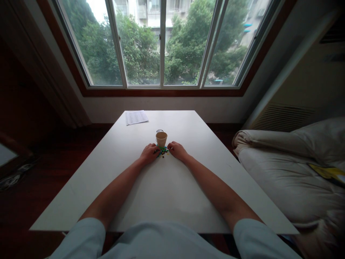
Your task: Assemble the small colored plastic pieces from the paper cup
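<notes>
A small paper cup (161, 138) stands upright on the white table (161, 187). Just in front of it lies a little heap of small coloured beads (162, 151), mostly blue and green. My left hand (148, 153) rests on the table at the left of the heap, fingers curled, fingertips touching the beads. My right hand (176, 149) lies at the right of the heap, fingers curled in toward it. Whether either hand pinches a bead is too small to make out.
A printed sheet of paper (136, 117) lies at the table's far left corner. A small dark object sits just behind the cup. A bed with pale bedding (291, 172) stands to the right. A wide window (161, 43) fills the far wall.
</notes>
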### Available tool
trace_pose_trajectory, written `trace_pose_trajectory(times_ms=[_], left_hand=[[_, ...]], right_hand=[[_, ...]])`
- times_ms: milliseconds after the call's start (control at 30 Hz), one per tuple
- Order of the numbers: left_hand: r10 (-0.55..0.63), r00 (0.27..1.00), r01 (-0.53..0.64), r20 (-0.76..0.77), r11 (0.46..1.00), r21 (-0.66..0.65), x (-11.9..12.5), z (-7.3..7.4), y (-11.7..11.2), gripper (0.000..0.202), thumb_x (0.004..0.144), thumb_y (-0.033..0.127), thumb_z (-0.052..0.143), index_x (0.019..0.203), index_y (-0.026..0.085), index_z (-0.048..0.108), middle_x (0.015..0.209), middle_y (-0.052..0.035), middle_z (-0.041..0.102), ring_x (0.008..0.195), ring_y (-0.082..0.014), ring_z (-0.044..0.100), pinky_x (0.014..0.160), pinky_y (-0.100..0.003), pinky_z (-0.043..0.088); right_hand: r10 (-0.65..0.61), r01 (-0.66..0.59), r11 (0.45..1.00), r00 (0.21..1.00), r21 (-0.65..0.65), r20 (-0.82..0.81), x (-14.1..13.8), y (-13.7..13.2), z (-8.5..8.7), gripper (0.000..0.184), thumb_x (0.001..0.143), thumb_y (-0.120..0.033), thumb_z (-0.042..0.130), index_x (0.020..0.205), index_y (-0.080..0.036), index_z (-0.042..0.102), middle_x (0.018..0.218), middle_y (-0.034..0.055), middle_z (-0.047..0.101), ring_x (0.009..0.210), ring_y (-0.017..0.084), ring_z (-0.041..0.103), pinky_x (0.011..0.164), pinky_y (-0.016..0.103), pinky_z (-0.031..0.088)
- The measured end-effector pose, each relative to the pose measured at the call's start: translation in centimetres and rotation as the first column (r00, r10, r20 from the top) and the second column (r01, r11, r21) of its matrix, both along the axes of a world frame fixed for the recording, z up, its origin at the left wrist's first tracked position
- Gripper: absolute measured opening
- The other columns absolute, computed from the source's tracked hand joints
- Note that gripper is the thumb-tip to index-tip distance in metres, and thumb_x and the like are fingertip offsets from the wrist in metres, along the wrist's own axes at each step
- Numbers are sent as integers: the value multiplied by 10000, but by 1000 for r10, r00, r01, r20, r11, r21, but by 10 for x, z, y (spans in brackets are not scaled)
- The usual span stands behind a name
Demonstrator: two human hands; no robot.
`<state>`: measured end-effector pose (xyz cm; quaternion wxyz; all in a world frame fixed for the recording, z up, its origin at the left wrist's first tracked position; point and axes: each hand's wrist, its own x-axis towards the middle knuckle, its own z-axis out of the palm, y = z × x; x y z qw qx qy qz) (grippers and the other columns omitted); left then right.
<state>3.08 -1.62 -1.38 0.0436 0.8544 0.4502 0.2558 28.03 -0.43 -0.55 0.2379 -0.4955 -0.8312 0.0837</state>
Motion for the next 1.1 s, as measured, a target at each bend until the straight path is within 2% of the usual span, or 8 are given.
trace_pose_trajectory(times_ms=[433,867,1100], left_hand=[[5,1000,-5,7,1000,-6,0,0,0,213,952,345,626,1054,278,801,997,-61,700,965,-219,616,875,-334,489],[0,1000,0,18,1000,-15,-1,-1,1,198,948,339,630,1044,277,792,999,-54,695,970,-212,610,889,-329,481],[5,1000,-4,17,1000,-23,0,0,-1,207,947,342,629,1056,283,795,1006,-60,696,975,-221,611,891,-342,486]], right_hand=[[-85,85,996,996,26,-21,-1,4,-8,198,879,-100,575,954,-206,724,980,45,646,828,157,573,759,239,395],[-52,58,997,994,52,-97,0,7,-16,180,874,-89,562,897,-200,702,985,40,603,799,142,548,755,234,414],[-85,92,995,984,36,-159,0,5,-12,181,842,-81,560,884,-197,692,990,45,587,801,154,543,776,260,445]])
